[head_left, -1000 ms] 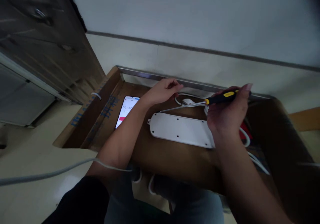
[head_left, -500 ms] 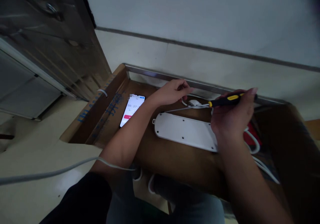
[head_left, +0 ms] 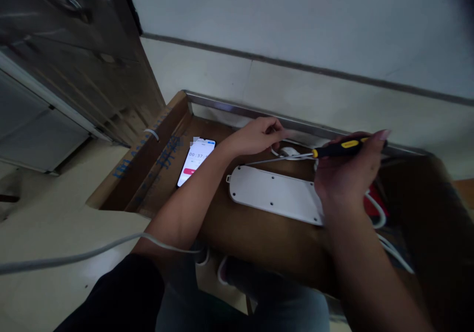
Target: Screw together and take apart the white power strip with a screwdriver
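Observation:
A white power strip [head_left: 272, 195] lies face down on a sheet of brown cardboard [head_left: 244, 233], its screw holes showing. My right hand [head_left: 342, 174] is closed round the black and yellow handle of a screwdriver [head_left: 335, 149], whose thin shaft points left above the strip. My left hand [head_left: 255, 137] rests beyond the strip's far left end with its fingers curled in a pinch near the white cable and plug [head_left: 289, 151]; what it pinches is too small to make out.
A lit phone [head_left: 196, 161] showing a timer lies on the cardboard to the left. A metal rail [head_left: 237, 108] runs along the wall behind. A steel cabinet [head_left: 66, 60] stands at left. A grey cable [head_left: 74, 255] crosses my left arm. Something red [head_left: 374, 206] lies by the strip's right end.
The view has shifted a little to the left and down. Both hands have kept their grip and place over the strip; the screwdriver still points left.

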Available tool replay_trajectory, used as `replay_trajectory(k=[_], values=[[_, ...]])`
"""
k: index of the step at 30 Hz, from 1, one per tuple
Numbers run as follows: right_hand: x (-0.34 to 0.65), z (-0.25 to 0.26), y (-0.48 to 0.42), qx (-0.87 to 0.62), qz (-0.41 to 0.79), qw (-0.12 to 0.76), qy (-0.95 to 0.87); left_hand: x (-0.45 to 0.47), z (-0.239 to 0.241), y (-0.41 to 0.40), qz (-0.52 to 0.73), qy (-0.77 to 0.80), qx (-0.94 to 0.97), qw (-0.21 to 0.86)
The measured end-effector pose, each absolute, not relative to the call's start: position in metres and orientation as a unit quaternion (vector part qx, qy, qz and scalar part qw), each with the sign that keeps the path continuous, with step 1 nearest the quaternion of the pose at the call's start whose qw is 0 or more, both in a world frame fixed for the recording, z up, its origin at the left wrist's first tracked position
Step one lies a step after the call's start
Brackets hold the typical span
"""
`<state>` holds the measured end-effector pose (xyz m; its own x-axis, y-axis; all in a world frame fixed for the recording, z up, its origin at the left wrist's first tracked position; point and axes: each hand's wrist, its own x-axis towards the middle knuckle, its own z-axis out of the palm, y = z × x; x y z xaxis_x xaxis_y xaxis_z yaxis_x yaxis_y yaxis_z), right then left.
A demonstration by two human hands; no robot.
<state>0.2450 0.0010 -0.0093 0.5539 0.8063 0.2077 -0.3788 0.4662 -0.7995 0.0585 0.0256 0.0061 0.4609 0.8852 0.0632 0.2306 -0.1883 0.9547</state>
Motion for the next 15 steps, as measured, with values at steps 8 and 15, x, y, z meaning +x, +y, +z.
replay_trajectory(k=[8, 15], values=[[0.2447, -0.0084, -0.0043, -0.363, 0.367, 0.788, -0.336, 0.0596, 0.0095, 0.0231, 0.322, 0.404, 0.695, 0.5], [0.2401, -0.0045, -0.0035, -0.351, 0.307, 0.807, -0.362, 0.0601, 0.0083, 0.0236, 0.319, 0.404, 0.7, 0.495]])
